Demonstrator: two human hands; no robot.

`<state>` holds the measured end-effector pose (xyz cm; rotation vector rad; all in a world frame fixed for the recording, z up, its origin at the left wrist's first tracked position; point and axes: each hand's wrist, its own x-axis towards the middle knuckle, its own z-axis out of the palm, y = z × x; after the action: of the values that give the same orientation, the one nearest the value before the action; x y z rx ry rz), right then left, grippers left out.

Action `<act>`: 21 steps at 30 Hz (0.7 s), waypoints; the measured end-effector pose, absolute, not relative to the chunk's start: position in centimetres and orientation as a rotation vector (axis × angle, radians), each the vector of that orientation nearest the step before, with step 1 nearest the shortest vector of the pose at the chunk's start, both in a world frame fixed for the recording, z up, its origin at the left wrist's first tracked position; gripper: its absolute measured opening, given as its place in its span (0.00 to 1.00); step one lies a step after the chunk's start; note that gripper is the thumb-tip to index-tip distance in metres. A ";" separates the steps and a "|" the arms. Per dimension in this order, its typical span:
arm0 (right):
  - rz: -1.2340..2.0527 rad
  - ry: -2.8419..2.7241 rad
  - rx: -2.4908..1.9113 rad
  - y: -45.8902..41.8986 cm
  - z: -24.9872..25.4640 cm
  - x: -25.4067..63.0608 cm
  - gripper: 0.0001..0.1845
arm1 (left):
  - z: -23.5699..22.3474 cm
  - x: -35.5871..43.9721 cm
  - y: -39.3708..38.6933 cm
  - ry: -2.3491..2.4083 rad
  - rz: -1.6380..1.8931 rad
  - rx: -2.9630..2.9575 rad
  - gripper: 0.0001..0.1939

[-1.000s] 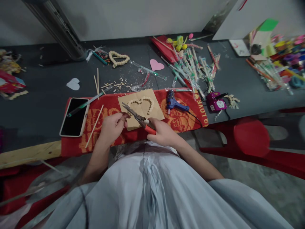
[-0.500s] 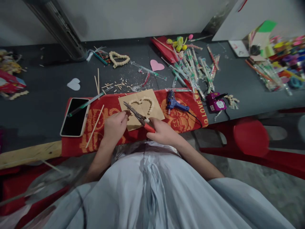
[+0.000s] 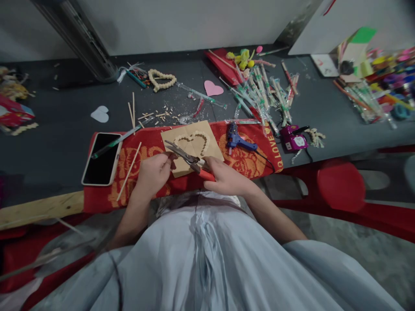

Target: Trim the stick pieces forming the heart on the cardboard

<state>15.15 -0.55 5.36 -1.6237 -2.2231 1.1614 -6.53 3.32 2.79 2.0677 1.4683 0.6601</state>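
My right hand (image 3: 227,176) is wrapped round a pair of long-nose pliers (image 3: 188,157) with a red-orange handle. Their long grey jaws point up and left, slightly apart. A short pale piece shows beside the handle at my right fingers. My left hand (image 3: 154,172) is closed in a pinch next to the jaws; whatever is between its fingertips is too small to make out. Beneath the pliers lies a brown card (image 3: 212,134), bearing a heart outline (image 3: 205,140) of short pale stick pieces. The outline's lower left is hidden by the pliers and left hand.
A red patterned towel (image 3: 256,166) lies under the card. On it are a blue glue gun (image 3: 240,141), a phone (image 3: 101,162) and a thin stick (image 3: 129,170). Farther back are a finished-looking heart frame (image 3: 162,80), a pink paper heart (image 3: 213,88) and wrapped chopsticks (image 3: 259,86).
My left hand has drawn slightly left and its fingertips have shifted. The pliers' jaws have swung a little left and now show a gap, while my right hand has moved slightly right.
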 end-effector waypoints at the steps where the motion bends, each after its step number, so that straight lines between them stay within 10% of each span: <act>1: 1.156 -2.224 -1.627 -0.5 5.4 15.2 0.18 | 2.8 -6.6 3.3 1.438 0.672 2.031 0.15; 21: 1.110 -2.312 -1.777 0.3 6.0 14.8 0.16 | 1.7 -6.2 4.6 1.396 0.704 1.874 0.14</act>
<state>14.83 0.32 5.95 -1.7765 -2.3119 1.1101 -6.24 4.57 1.66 1.8742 1.3956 0.7042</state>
